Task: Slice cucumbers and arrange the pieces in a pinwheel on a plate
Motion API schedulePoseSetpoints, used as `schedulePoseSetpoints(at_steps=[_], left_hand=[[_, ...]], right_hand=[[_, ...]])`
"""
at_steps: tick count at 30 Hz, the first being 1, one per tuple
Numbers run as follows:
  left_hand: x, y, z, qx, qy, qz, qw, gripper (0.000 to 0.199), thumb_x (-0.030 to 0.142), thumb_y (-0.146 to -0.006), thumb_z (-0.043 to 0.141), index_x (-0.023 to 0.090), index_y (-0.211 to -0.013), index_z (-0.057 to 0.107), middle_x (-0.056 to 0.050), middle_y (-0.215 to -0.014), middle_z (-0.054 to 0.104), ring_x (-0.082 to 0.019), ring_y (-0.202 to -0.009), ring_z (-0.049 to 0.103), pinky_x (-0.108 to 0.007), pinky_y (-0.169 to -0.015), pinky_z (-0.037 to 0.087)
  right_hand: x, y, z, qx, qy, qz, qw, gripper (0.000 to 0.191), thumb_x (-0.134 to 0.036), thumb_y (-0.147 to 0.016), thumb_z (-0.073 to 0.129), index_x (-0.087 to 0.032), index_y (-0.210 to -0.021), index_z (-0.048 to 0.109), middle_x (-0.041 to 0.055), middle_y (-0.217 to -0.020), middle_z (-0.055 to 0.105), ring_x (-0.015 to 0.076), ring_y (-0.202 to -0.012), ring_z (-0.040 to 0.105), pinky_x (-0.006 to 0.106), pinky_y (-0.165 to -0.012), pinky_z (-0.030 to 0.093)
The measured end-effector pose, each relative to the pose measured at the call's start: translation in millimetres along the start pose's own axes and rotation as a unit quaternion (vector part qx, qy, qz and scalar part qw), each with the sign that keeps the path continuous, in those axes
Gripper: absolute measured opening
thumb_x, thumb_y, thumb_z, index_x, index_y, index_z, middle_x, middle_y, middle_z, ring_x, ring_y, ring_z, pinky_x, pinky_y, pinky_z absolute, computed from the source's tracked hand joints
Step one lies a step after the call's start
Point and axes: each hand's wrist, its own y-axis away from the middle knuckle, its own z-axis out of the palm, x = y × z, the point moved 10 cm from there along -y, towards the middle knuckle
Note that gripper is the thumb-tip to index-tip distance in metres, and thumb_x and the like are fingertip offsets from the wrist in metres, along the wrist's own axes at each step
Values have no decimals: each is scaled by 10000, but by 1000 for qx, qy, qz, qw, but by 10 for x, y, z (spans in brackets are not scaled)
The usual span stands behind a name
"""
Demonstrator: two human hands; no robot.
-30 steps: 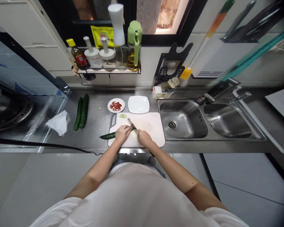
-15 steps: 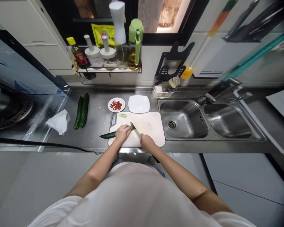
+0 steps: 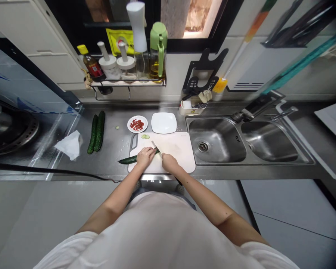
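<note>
A dark green cucumber (image 3: pixel 128 160) lies slanted across the white cutting board (image 3: pixel 179 147), its left end jutting past the board's edge. My left hand (image 3: pixel 145 157) is closed over it near its right end. In my right hand (image 3: pixel 170 163) is the handle of a knife (image 3: pixel 156 147), whose blade points up and left and lies at the cucumber's right end, close to my left fingertips. Whether the blade is in the cucumber I cannot tell. A few cucumber slices (image 3: pixel 145 136) rest at the board's upper left.
Behind the board stand a plate of chopped red pieces (image 3: pixel 137 124) and a white square dish (image 3: pixel 164 123). Two whole cucumbers (image 3: pixel 96 132) and a crumpled white paper (image 3: pixel 70 145) lie to the left. A double sink (image 3: pixel 217 144) adjoins on the right; a condiment rack (image 3: pixel 128 83) hangs above.
My right hand and the knife have shifted slightly left, the blade tip moving up and left. My left hand stays on the cucumber in about the same place.
</note>
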Motion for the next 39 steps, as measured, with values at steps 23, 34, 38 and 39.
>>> schedulePoseSetpoints(at_steps=[23, 34, 38, 39], left_hand=[[10, -2, -6, -2, 5, -1, 1000, 238, 332, -937, 496, 254, -1008, 710, -52, -981, 667, -169, -919, 573, -289, -794, 455], [28, 1, -35, 0, 6, -6, 1000, 235, 329, -938, 495, 253, -1005, 707, -50, -973, 671, -171, -907, 573, -289, -787, 450], [34, 0, -38, 1, 7, -4, 1000, 247, 333, -942, 487, 252, -1023, 705, -52, -967, 668, -170, -909, 573, -289, -795, 450], [33, -1, -34, 0, 6, -4, 1000, 247, 332, -942, 486, 251, -1025, 705, -50, -967, 668, -170, -908, 573, -289, -797, 450]], right_hand=[[-33, -68, 30, -11, 1, -1, 1000, 322, -64, -867, 415, -131, -1152, 549, 160, -1084, 657, 229, -1034, 628, 284, -791, 465], [112, 65, 173, -16, 13, 12, 1000, 278, -74, -873, 417, -138, -1107, 552, 154, -1032, 660, 226, -1004, 635, 280, -763, 463], [56, 5, 126, -7, 8, 2, 1000, 271, -78, -880, 416, -139, -1103, 558, 154, -1039, 661, 222, -1002, 637, 277, -772, 459], [38, -16, 113, -8, 7, 2, 1000, 279, -75, -876, 418, -137, -1108, 559, 155, -1046, 661, 223, -1006, 636, 277, -776, 459]])
